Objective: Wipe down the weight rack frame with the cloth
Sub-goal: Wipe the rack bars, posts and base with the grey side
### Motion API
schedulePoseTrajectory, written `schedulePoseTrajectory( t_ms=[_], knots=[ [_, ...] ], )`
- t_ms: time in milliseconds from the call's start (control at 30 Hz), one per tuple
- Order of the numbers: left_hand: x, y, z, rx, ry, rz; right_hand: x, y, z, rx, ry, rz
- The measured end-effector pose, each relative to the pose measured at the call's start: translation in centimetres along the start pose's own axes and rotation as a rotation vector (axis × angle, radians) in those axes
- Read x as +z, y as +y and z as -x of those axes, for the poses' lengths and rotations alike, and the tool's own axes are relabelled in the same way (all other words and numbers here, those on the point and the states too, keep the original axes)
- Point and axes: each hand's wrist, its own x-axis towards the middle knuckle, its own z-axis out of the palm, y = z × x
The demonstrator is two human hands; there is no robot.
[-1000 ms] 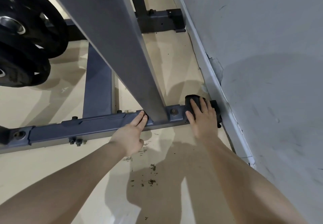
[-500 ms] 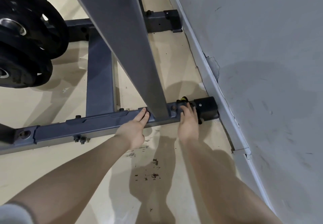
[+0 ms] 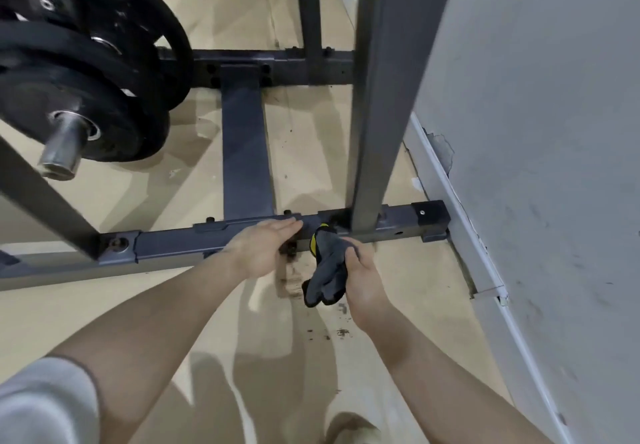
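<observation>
Crumpled grey cloth with yellow edge (image 3: 327, 265) gripped by right hand (image 3: 363, 275), centre frame, just below dark steel base rail (image 3: 166, 244). Rail's long axis left-right. Left hand (image 3: 263, 246) flat on rail, fingers straight; right hand nearer upright post (image 3: 372, 97).

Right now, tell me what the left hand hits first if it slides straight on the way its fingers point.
Likely the cloth held in the right hand, just ahead of the left hand along the base rail; depth is unclear.
</observation>
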Motion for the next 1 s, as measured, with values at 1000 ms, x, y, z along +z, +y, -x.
schedulePoseTrajectory(
  t_ms=[1000],
  knots=[
    [-0.8,-16.5,2.1,-0.144,-0.127,-0.096,15.5,-5.1,-9.4,-0.706,0.151,0.652]
  ],
)
